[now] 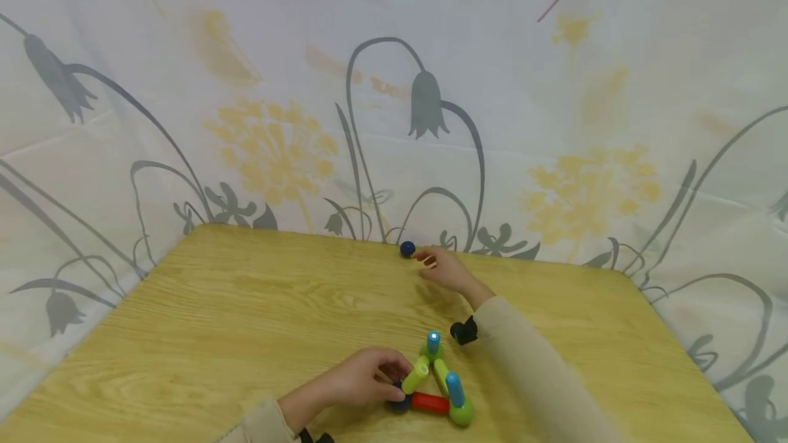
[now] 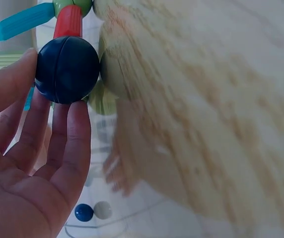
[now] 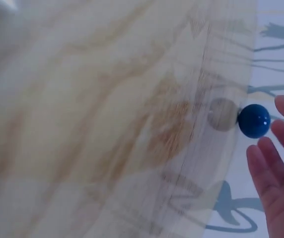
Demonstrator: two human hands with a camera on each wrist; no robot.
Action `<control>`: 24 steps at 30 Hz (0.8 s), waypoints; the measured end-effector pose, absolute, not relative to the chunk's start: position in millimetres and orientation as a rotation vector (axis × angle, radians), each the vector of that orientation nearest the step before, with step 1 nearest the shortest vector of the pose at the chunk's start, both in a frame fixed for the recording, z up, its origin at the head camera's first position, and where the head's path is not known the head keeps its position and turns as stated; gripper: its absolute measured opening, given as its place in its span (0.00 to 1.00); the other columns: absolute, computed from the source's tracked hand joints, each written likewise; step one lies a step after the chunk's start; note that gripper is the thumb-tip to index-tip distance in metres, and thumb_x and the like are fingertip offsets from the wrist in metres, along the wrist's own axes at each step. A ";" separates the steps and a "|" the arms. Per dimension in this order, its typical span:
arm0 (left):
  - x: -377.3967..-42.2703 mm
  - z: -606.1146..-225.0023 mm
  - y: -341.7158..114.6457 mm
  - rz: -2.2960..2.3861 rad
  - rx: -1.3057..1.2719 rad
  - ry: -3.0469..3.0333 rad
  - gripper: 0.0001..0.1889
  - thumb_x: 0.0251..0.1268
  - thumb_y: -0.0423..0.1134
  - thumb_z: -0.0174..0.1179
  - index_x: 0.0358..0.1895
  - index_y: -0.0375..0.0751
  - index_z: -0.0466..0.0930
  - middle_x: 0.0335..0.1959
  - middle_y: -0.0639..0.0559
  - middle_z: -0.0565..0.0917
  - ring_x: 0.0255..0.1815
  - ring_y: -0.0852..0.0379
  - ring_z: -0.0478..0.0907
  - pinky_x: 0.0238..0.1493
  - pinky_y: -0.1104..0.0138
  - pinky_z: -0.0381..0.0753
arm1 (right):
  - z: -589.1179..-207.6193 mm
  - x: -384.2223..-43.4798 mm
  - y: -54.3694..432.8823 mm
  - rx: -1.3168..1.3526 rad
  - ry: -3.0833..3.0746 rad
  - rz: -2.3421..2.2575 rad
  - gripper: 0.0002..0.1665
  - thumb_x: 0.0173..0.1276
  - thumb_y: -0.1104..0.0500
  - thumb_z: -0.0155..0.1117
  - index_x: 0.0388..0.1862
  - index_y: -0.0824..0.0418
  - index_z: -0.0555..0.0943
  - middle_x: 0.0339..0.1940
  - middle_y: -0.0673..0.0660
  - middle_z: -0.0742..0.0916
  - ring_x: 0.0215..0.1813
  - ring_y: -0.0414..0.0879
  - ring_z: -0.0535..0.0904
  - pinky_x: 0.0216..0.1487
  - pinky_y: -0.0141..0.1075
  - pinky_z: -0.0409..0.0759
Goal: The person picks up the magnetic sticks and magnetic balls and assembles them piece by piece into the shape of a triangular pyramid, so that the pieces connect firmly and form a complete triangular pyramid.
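My left hand (image 1: 360,381) grips a dark blue ball (image 2: 67,69) between thumb and fingers, at one corner of a triangle of rods and balls low on the table. A red rod (image 1: 429,403) runs from that ball to a green ball (image 1: 461,412). Yellow-green rods (image 1: 416,376) form other parts, and two light blue rods (image 1: 454,388) stick up from the green corners. Near the table's far edge is a loose blue ball (image 3: 254,121). Beside it my right hand (image 1: 448,269) reaches out, thumb and fingers spread around its near side without closing on it.
The wood-grain table (image 1: 277,306) is glossy and mirrors the balls in the wrist views. A flower-printed curtain (image 1: 394,176) hangs along its far and side edges. The right forearm passes just right of the rod triangle, and a black wrist device (image 1: 464,331) sits close to it.
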State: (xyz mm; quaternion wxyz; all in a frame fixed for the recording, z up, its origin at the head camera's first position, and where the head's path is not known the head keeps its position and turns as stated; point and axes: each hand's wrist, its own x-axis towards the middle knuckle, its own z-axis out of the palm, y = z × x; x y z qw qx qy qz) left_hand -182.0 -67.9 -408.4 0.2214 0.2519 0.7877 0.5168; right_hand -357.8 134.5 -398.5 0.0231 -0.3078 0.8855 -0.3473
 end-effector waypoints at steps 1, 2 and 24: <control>-181.8 -409.2 -68.0 1.431 0.694 2.175 0.11 0.58 0.29 0.63 0.45 0.40 0.79 0.40 0.56 0.79 0.42 0.60 0.76 0.42 0.71 0.76 | -399.7 -362.6 131.4 -0.957 2.746 -1.076 0.20 0.62 0.72 0.58 0.54 0.73 0.75 0.53 0.68 0.78 0.52 0.63 0.74 0.52 0.49 0.74; -181.5 -410.0 -67.9 1.434 0.695 2.174 0.11 0.58 0.30 0.63 0.44 0.40 0.80 0.40 0.57 0.79 0.41 0.61 0.76 0.42 0.72 0.76 | -401.0 -367.2 128.8 -0.965 2.755 -1.071 0.20 0.62 0.72 0.58 0.55 0.73 0.74 0.53 0.68 0.77 0.53 0.63 0.73 0.52 0.49 0.74; -179.9 -406.6 -70.1 1.419 0.668 2.164 0.11 0.59 0.31 0.63 0.45 0.41 0.80 0.40 0.58 0.79 0.42 0.61 0.76 0.43 0.72 0.76 | -403.1 -337.6 141.1 -0.985 2.711 -0.953 0.21 0.58 0.63 0.68 0.50 0.67 0.77 0.43 0.60 0.80 0.37 0.48 0.78 0.38 0.39 0.78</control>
